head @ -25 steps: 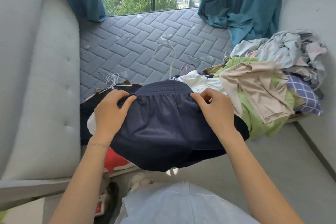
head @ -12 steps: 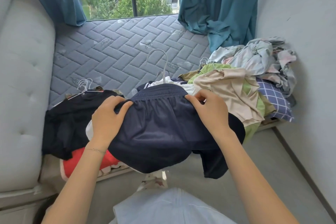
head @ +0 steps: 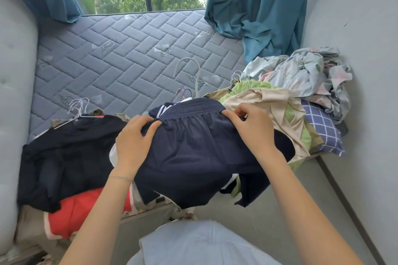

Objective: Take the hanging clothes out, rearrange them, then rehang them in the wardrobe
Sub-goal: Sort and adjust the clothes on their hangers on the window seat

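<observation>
Currently left hand [head: 133, 140] and right hand [head: 252, 127] clamping waistband [head: 193, 112] of navy shorts [head: 193, 157] at its 9 and 3 o'clock ends; shorts draping over clothes pile [head: 69, 153] at mattress [head: 129, 54] 6 o'clock edge; judging fabric light, limp, slippery; waistband offering firmest hold

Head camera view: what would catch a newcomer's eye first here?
First come the navy shorts at the centre, held by the waistband between the left hand and the right hand. Then there is the bright red garment at the lower left, next to a black garment, and the jumbled heap of pale clothes on the right of the quilted mattress. Teal curtains frame the window behind.
</observation>
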